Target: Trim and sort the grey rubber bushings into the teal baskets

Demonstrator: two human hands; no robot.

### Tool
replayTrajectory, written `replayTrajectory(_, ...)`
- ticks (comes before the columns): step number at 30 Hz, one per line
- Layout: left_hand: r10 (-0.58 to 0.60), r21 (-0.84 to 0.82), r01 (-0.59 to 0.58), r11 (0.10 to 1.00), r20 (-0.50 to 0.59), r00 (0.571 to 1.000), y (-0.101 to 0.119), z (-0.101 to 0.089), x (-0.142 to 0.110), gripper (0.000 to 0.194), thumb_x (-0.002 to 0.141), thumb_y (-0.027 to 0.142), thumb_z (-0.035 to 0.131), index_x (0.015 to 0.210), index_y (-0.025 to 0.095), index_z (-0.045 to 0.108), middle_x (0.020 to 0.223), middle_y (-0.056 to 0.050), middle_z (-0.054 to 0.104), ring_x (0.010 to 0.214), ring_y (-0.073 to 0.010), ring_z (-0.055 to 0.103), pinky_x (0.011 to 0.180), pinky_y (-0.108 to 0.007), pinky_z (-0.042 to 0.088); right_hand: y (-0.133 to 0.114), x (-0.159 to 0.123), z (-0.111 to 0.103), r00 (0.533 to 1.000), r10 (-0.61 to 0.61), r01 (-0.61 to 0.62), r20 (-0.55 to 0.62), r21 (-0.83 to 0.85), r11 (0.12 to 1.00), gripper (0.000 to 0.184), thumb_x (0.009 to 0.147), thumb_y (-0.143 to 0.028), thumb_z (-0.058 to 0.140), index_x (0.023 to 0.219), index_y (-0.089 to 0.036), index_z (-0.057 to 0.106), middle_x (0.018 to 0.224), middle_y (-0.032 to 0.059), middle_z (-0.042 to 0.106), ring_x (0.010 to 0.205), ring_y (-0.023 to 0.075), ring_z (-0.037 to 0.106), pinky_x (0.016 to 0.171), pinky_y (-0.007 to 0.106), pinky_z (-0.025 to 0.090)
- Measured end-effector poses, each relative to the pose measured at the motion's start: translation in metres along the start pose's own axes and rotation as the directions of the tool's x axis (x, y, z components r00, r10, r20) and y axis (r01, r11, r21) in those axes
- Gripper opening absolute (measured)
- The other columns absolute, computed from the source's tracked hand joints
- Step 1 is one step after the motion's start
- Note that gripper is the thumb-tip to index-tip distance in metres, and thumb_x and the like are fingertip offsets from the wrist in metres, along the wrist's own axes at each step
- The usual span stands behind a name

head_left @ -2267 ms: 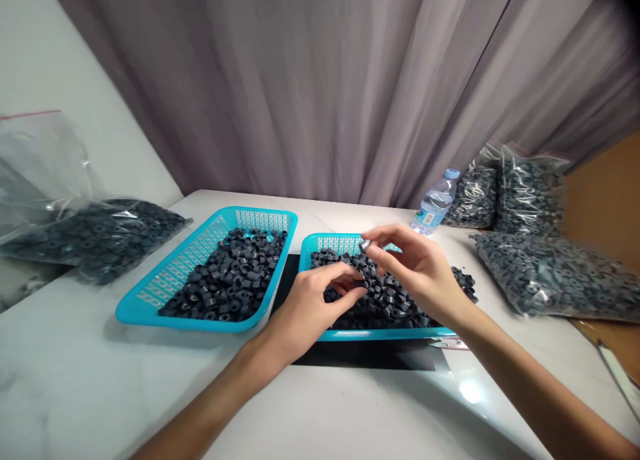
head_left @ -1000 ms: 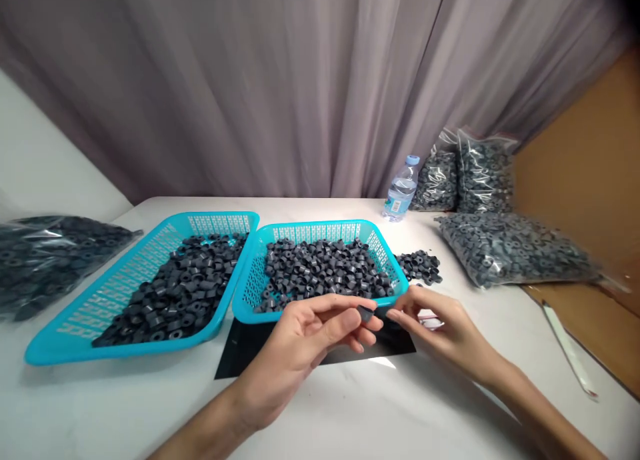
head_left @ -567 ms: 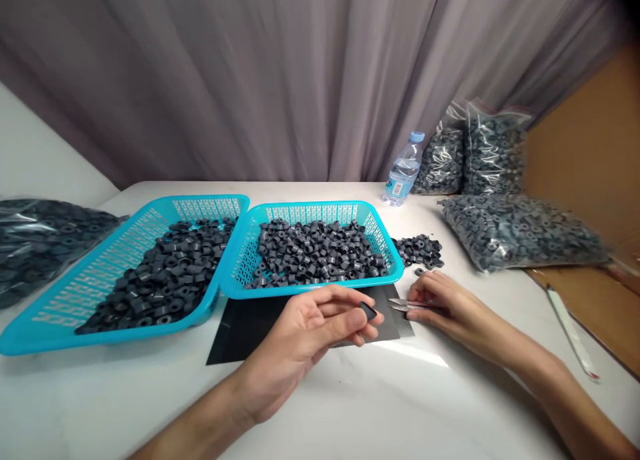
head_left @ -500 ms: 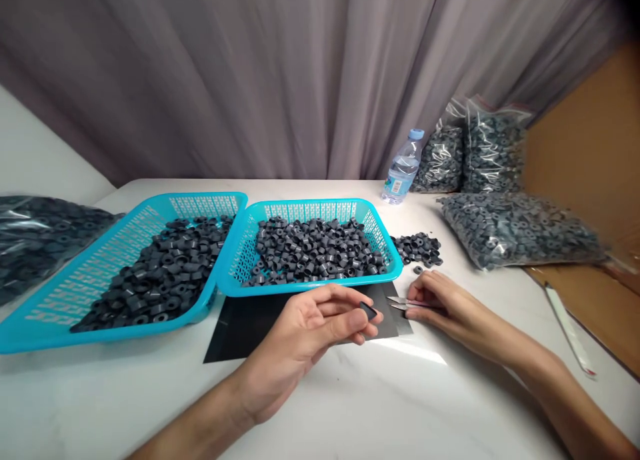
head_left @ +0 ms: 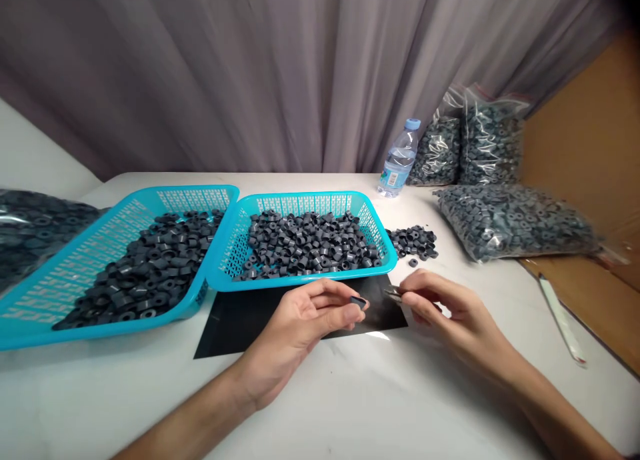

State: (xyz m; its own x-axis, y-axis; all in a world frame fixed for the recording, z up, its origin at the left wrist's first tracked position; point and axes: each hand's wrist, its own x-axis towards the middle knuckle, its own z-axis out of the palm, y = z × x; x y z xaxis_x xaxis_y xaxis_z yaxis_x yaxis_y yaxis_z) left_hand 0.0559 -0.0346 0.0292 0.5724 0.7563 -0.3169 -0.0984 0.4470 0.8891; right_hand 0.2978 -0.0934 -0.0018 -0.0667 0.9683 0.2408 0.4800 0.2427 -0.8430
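Between the thumb and fingertips of my left hand [head_left: 315, 320] is a small dark grey ring-shaped piece [head_left: 357, 302], partly hidden by the fingers. Just to its right, my right hand [head_left: 440, 303] pinches a small two-pointed metal tool [head_left: 393, 295], its tips directed left toward the piece but apart from it. Much of the tool is hidden in the hand, so its exact kind is unclear. Both hands are over the front edge of a black sheet [head_left: 240, 323]. Behind them stands a blue basket [head_left: 305, 280] holding many similar grey pieces.
A second blue basket [head_left: 120, 330] of grey pieces stands left, beside a filled plastic bag [head_left: 40, 230]. Right of the middle basket lies a loose pile [head_left: 415, 241]. Farther right are a water bottle [head_left: 399, 160], a filled bag [head_left: 515, 223] and a white-handled tool [head_left: 561, 320].
My right hand has turned, and the metal tool's tips now look closer together. The left hand has tilted the grey piece. The whole view has shifted slightly.
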Motion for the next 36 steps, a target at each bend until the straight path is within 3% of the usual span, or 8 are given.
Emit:
replayTrajectory(3,0.012,0.021,-0.011,1.000,-0.014,1.000,-0.002,0.000,0.002,0.025,0.076,0.030,0.087,0.093,0.017,0.074,0.092,-0.003,0.074,0.084,-0.0121,0.068,0.083,-0.021,0.051,-0.008,0.000,0.008,0.997,0.059,-0.056,-0.041,0.078,0.995,0.031,0.103,-0.043,0.050,0.085,-0.021,0.063,0.072,0.0011,0.055,0.064,0.0154,0.052,0.055,0.027,0.038)
replayTrajectory(7,0.048,0.037,-0.045,0.998,-0.065,0.997,-0.007,-0.001,0.004,0.029,0.076,0.030,0.087,0.097,0.017,0.073,0.093,-0.003,0.076,0.089,-0.0128,0.068,0.085,-0.021,0.050,-0.014,0.000,0.014,1.000,0.021,-0.021,0.004,0.084,0.996,0.036,0.102,-0.045,0.051,0.077,-0.020,0.057,0.071,-0.0004,0.048,0.064,0.0140,0.047,0.056,0.027,0.036)
replayTrajectory(12,0.049,0.008,-0.048,0.999,-0.084,0.995,-0.013,0.000,0.005,0.029,0.077,0.030,0.087,0.098,0.016,0.072,0.093,-0.004,0.076,0.089,-0.0135,0.069,0.084,-0.022,0.051,-0.012,-0.004,0.016,0.991,0.031,-0.034,0.129,0.021,0.999,0.025,0.104,-0.041,0.049,0.094,-0.022,0.062,0.079,0.0011,0.057,0.073,0.0169,0.055,0.063,0.028,0.040)
replayTrajectory(16,0.039,-0.003,-0.039,0.999,-0.076,0.996,-0.013,0.004,0.005,0.031,0.076,0.029,0.088,0.099,0.016,0.072,0.092,-0.004,0.077,0.088,-0.0133,0.070,0.084,-0.022,0.052,-0.010,-0.006,0.015,0.984,-0.051,0.053,0.170,-0.007,0.999,0.024,0.106,-0.037,0.046,0.115,-0.023,0.063,0.091,0.0043,0.067,0.080,0.0193,0.061,0.070,0.031,0.044)
replayTrajectory(27,0.060,0.010,-0.060,0.998,-0.061,0.996,-0.013,0.003,0.004,0.030,0.074,0.030,0.089,0.095,0.017,0.073,0.097,-0.003,0.076,0.090,-0.0120,0.070,0.085,-0.019,0.053,-0.005,-0.005,0.013,0.960,-0.232,0.254,0.156,-0.136,0.958,0.023,0.107,-0.026,0.045,0.124,-0.020,0.059,0.085,0.0034,0.061,0.071,0.0156,0.056,0.065,0.029,0.041)
replayTrajectory(36,0.057,0.049,-0.055,0.997,-0.055,0.997,-0.012,0.005,0.004,0.028,0.074,0.030,0.089,0.095,0.018,0.075,0.092,-0.002,0.076,0.087,-0.0110,0.070,0.081,-0.018,0.053,-0.005,-0.005,0.011,0.946,-0.281,0.309,0.163,-0.178,0.934,0.023,0.108,-0.027,0.043,0.122,-0.018,0.060,0.084,0.0030,0.060,0.071,0.0150,0.056,0.065,0.027,0.041)
